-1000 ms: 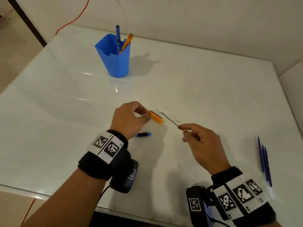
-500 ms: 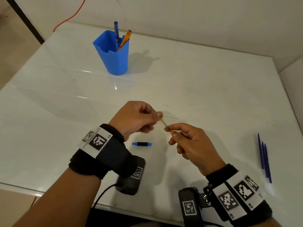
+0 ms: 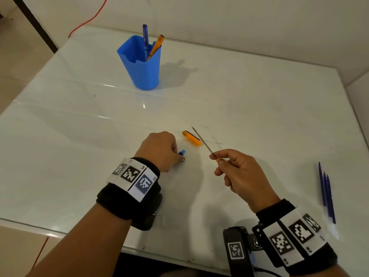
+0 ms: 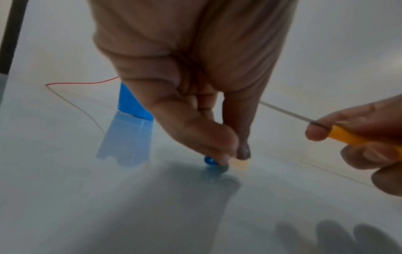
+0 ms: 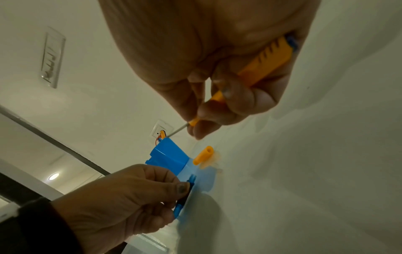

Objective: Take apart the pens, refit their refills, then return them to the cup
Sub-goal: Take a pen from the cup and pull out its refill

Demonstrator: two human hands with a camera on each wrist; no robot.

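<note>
The small blue-and-black pen piece (image 3: 182, 152) is pinched on the desk (image 3: 259, 108) under the left hand (image 3: 159, 149), while the orange barrel (image 3: 219, 159), its thin refill (image 3: 201, 139) pointing away-left, is gripped just right by the right hand (image 3: 239, 174).

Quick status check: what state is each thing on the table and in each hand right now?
Orange pen barrel: held by right hand, refill sticking out.
Orange cap: off, lying on table.
Blue-black piece: pinched by left hand on table.
Blue cup: upright, two pens inside.
Spare refills: lying loose.
</note>
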